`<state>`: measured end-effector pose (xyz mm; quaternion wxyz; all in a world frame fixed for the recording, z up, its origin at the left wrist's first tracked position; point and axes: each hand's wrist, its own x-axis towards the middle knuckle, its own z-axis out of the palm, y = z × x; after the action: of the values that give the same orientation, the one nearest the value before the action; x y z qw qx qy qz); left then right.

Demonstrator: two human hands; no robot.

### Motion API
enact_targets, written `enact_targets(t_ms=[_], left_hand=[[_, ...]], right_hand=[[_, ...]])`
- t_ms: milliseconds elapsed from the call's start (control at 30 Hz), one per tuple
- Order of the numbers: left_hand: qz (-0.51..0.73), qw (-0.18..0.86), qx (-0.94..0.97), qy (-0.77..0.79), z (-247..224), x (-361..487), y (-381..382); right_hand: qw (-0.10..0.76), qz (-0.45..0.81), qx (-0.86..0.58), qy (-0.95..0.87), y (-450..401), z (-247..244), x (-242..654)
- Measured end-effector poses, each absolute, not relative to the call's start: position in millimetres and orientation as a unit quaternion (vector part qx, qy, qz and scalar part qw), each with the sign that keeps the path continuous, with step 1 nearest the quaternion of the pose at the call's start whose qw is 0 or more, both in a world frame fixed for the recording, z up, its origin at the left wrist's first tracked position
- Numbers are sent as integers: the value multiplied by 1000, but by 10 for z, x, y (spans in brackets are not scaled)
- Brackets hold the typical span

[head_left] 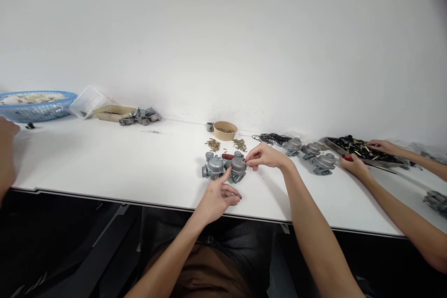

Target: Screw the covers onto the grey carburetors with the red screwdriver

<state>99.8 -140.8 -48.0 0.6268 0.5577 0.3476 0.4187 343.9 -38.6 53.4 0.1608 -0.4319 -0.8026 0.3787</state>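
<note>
With left hand half-curled, touched grey part; with right hand, pinched. Couldn't tell either hold. Seemingly had brass bits left.

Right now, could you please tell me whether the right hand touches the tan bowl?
Apart: the head view shows white tabletop between the right hand and the tan bowl.
</note>
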Motion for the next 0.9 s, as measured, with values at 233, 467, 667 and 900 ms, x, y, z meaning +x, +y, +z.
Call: enact_targets(t_ms=[233, 467, 667, 900], left_hand=[[423, 630, 552, 345, -490, 995, -1409], [420, 628, 556, 347, -478, 992, -1401], [423, 625, 554, 351, -470, 996, -1415], [425, 624, 556, 347, -464, 983, -1426]], right_hand=[[145, 378, -431, -807, -440, 587, 3421], [139, 388, -438, -799, -440, 591, 3425], [156, 369, -461, -792, -391, 562, 3488], [200, 303, -522, -771, -300, 507, 3593]])
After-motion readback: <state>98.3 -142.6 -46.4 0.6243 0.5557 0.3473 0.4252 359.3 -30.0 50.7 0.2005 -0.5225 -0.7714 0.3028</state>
